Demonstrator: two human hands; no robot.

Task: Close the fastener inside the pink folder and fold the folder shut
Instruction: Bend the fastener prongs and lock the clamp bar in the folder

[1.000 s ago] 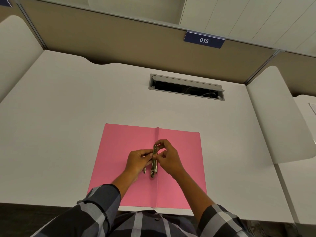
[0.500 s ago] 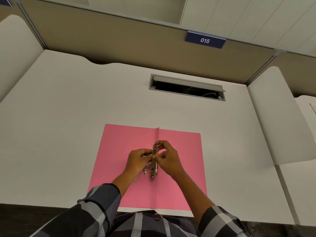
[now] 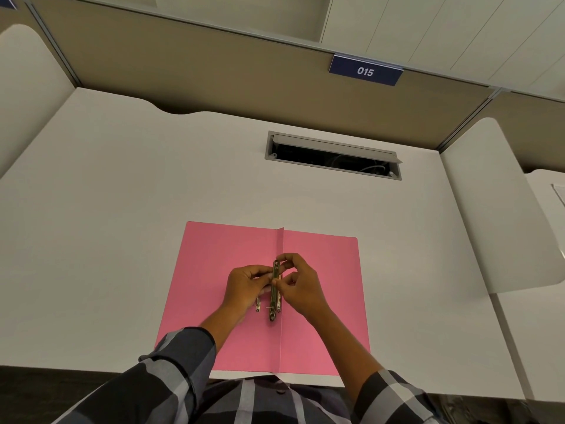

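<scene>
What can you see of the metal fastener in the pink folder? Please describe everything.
The metal fastener is a narrow bar of shiny, brass-coloured metal with a hole near its far end. It lies along the centre crease of the open pink folder, which is flat on the desk. The left hand and the right hand pinch it from both sides. A smaller metal piece shows beside it.

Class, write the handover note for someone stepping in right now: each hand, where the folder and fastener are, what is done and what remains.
Left hand: fingertips pinched on the metal fastener from the left side.
Right hand: pinching the fastener's upper part from the right.
Pink folder: lying open and flat on the white desk, its near edge at the desk's front; the fastener runs along the centre crease.
Done: nothing can be confirmed; whether the fastener is closed cannot be told.
Left: finish closing the fastener, then fold the folder shut.
</scene>
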